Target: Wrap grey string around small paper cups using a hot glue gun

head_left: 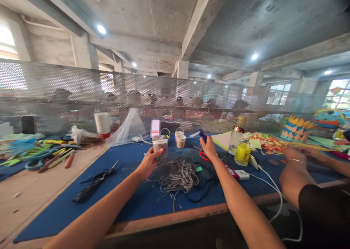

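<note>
The left hand (149, 163) was clamped on the cup (160, 144), thumb across its near side, over the far part of the mat (54, 217). The right hand (209, 148) was closed on a blue tool (202, 134), its kind unclear. Too hard a squeeze could have dented the cup; a strand caught in the cord heap (179, 176), just nearer the body, could have tugged it askew. A low right hand might have bumped the scissors (203, 156). The cup's mouth pointed up, its long axis near vertical; the tool slanted, upper end leftward.
</note>
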Tool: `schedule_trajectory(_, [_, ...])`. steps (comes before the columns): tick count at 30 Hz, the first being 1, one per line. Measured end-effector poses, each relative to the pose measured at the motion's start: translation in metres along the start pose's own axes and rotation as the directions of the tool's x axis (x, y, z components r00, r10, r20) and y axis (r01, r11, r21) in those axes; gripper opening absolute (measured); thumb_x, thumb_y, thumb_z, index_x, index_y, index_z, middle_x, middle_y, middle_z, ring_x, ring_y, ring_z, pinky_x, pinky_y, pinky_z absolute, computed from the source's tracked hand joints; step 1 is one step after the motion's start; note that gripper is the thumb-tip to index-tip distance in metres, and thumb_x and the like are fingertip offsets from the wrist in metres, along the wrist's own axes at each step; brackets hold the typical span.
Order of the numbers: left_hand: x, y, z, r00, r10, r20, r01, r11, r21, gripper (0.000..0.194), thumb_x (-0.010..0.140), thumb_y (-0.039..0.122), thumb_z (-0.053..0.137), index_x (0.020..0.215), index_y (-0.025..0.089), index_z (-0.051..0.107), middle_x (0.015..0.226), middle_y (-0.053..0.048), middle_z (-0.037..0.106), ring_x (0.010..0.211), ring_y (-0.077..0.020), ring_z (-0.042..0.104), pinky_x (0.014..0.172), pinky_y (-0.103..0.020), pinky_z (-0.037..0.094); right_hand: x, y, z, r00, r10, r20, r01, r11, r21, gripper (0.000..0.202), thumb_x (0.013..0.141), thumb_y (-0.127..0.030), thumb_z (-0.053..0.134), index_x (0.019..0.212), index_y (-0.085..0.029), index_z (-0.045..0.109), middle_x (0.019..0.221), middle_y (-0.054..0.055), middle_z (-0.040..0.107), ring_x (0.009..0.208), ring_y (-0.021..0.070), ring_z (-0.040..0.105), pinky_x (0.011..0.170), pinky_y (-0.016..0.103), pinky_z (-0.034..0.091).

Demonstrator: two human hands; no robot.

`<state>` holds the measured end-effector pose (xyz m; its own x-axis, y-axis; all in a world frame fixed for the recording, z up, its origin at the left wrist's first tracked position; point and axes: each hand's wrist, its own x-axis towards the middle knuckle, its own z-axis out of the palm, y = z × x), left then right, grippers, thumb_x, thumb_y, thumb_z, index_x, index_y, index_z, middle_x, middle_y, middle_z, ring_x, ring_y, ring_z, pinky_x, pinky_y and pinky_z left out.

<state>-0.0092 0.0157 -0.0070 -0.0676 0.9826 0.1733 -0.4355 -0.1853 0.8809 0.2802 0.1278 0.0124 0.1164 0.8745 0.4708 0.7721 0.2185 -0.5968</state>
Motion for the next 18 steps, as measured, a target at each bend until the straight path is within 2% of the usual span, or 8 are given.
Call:
schedule_trajectory(2, [-0.002, 0.003, 0.001, 1.0, -0.006, 0.001, 0.006, 1.0, -0.003, 0.047, 0.07, 0.033, 0.091, 0.109, 0.018, 0.071, 0.115, -0.009, 0.075, 0.101, -0.0223, 0.071, 0.09, -0.034, 0.056, -0.002, -0.01, 0.004, 0.999, -0.046, 0.005, 0.044, 0.968, 0.246, 0.041, 0.103, -0.04, 0.035, 0.125, -0.014, 0.059, 0.11, 0.014, 0.073, 0.086, 0.0199, 0.072, 0.074, 0.03, 0.059])
schedule_trajectory(3, [-0.004, 0.004, 0.002, 1.0, -0.006, 0.007, 0.006, 1.0, -0.001, 0.046, 0.071, 0.034, 0.091, 0.11, 0.018, 0.071, 0.115, -0.01, 0.075, 0.102, -0.0231, 0.071, 0.091, -0.035, 0.056, -0.005, -0.016, 0.006, 0.998, -0.062, 0.0, 0.055, 0.883, 0.467, 0.04, 0.101, -0.044, 0.038, 0.12, -0.015, 0.059, 0.104, 0.011, 0.073, 0.075, 0.0178, 0.07, 0.066, 0.028, 0.058])
schedule_trajectory(4, [-0.004, 0.005, 0.003, 1.0, -0.011, 0.014, 0.011, 1.0, 0.004, 0.046, 0.071, 0.035, 0.09, 0.11, 0.018, 0.071, 0.114, -0.01, 0.076, 0.102, -0.024, 0.071, 0.091, -0.036, 0.056, -0.009, -0.022, 0.008, 0.997, -0.076, 0.006, 0.054, 0.755, 0.653, 0.039, 0.098, -0.048, 0.044, 0.115, -0.017, 0.06, 0.097, 0.008, 0.073, 0.066, 0.0155, 0.066, 0.059, 0.026, 0.054])
schedule_trajectory(6, [-0.005, 0.007, 0.004, 1.0, -0.013, 0.017, 0.013, 1.0, 0.014, 0.047, 0.071, 0.035, 0.09, 0.111, 0.019, 0.072, 0.114, -0.011, 0.075, 0.102, -0.0249, 0.072, 0.09, -0.037, 0.056, -0.017, -0.032, 0.01, 0.992, -0.116, 0.059, 0.016, 0.554, 0.832, 0.041, 0.09, -0.056, 0.059, 0.104, -0.017, 0.062, 0.079, 0.003, 0.07, 0.052, 0.0113, 0.054, 0.048, 0.022, 0.044])
schedule_trajectory(7, [-0.005, 0.007, 0.003, 1.0, -0.011, 0.012, 0.011, 1.0, 0.017, 0.048, 0.07, 0.036, 0.091, 0.111, 0.019, 0.072, 0.114, -0.01, 0.075, 0.101, -0.0248, 0.072, 0.089, -0.037, 0.056, -0.022, -0.037, 0.01, 0.985, -0.148, 0.094, -0.004, 0.518, 0.855, 0.044, 0.088, -0.059, 0.063, 0.099, -0.017, 0.064, 0.07, 0.0, 0.066, 0.047, 0.0099, 0.049, 0.045, 0.022, 0.04])
schedule_trajectory(10, [-0.002, 0.005, 0.001, 1.0, -0.001, -0.009, 0.001, 1.0, 0.02, 0.05, 0.068, 0.035, 0.093, 0.11, 0.019, 0.072, 0.112, -0.009, 0.075, 0.097, -0.0227, 0.071, 0.087, -0.035, 0.055, -0.038, -0.051, 0.004, 0.951, -0.264, 0.163, 0.003, 0.533, 0.846, 0.048, 0.087, -0.063, 0.068, 0.086, -0.015, 0.068, 0.057, -0.002, 0.06, 0.043, 0.0081, 0.043, 0.044, 0.022, 0.037])
schedule_trajectory(14, [0.002, 0.002, -0.001, 0.999, 0.005, -0.036, -0.004, 0.999, 0.035, 0.054, 0.064, 0.035, 0.096, 0.109, 0.018, 0.071, 0.107, -0.009, 0.074, 0.092, -0.0209, 0.069, 0.085, -0.035, 0.054, -0.056, -0.062, -0.002, 0.888, -0.407, 0.215, 0.053, 0.554, 0.831, 0.047, 0.088, -0.064, 0.068, 0.089, -0.016, 0.069, 0.075, 0.004, 0.073, 0.044, 0.0072, 0.045, 0.043, 0.023, 0.037])
schedule_trajectory(18, [0.004, 0.0, -0.002, 0.999, 0.019, -0.045, -0.017, 0.999, 0.041, 0.054, 0.066, 0.035, 0.095, 0.111, 0.017, 0.071, 0.114, -0.01, 0.074, 0.096, -0.0221, 0.069, 0.087, -0.035, 0.053, -0.068, -0.067, 0.0, 0.85, -0.436, 0.296, 0.05, 0.625, 0.779, 0.045, 0.088, -0.061, 0.07, 0.081, -0.017, 0.067, 0.062, -0.001, 0.066, 0.043, 0.0076, 0.047, 0.045, 0.021, 0.038])
